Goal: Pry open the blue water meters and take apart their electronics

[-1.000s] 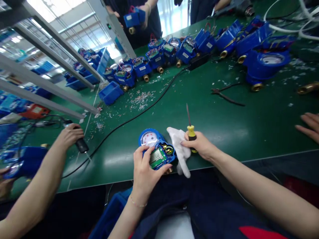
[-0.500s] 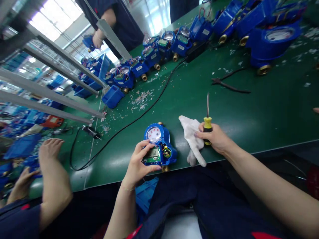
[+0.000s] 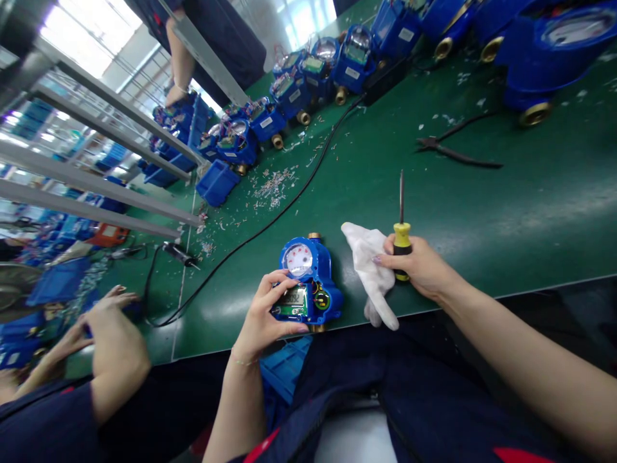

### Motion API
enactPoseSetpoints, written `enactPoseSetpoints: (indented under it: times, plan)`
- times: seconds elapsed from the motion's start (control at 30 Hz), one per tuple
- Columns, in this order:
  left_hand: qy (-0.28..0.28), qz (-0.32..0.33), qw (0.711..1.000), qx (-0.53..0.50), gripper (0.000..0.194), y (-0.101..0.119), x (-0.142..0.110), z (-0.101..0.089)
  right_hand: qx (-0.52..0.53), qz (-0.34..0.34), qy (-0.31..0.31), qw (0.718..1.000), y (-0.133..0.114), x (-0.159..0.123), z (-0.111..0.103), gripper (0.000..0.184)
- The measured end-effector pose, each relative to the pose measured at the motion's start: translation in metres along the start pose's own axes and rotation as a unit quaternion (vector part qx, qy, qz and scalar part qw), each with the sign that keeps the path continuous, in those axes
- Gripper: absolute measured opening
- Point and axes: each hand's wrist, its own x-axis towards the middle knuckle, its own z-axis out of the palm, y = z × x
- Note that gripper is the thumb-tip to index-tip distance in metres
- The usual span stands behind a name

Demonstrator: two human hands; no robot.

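A blue water meter (image 3: 324,263) lies near the front edge of the green bench, its round dial facing up. Its circuit board with a small digital display (image 3: 292,297) is exposed, beside a round well with wires. My left hand (image 3: 267,307) grips the meter's left side at the board, thumb below and fingers above. In my right hand (image 3: 418,265) is a screwdriver (image 3: 402,241) with a yellow and black handle, its shaft pointing away from me. A white glove (image 3: 370,257) lies crumpled between the meter and my right hand, touching its fingers.
Black-handled pliers (image 3: 446,151) lie at the right. Several blue meters (image 3: 354,61) line the back, with small scattered bits (image 3: 274,186) in front. A black cable (image 3: 260,233) crosses the bench to an electric screwdriver-like tool (image 3: 180,254). A co-worker's arms (image 3: 113,341) are at the left.
The view has shifted slightly. Both my hands keep their holds, and the display reads differently. The co-worker's hands at the left have come together; the person across has lowered a hand toward the blue bin.
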Motion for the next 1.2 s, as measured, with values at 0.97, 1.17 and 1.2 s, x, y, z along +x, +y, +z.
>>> enactPoseSetpoints:
  times: [0.97, 1.17, 1.2]
  plan:
    - [-0.135, 0.029, 0.983, 0.124, 0.072, 0.036, 0.04, -0.005, -0.611, -0.148, -0.091, 0.772, -0.079, -0.035, 0.025, 0.025]
    - [-0.123, 0.031, 0.989, 0.082, 0.072, 0.032, 0.037, -0.003, -0.787, -0.216, -0.096, 0.569, -0.098, -0.074, 0.006, 0.037]
    - [-0.123, 0.03, 0.989, 0.081, 0.072, 0.032, 0.037, -0.003, -0.798, -0.237, -0.101, 0.544, -0.099, -0.076, 0.007, 0.036]
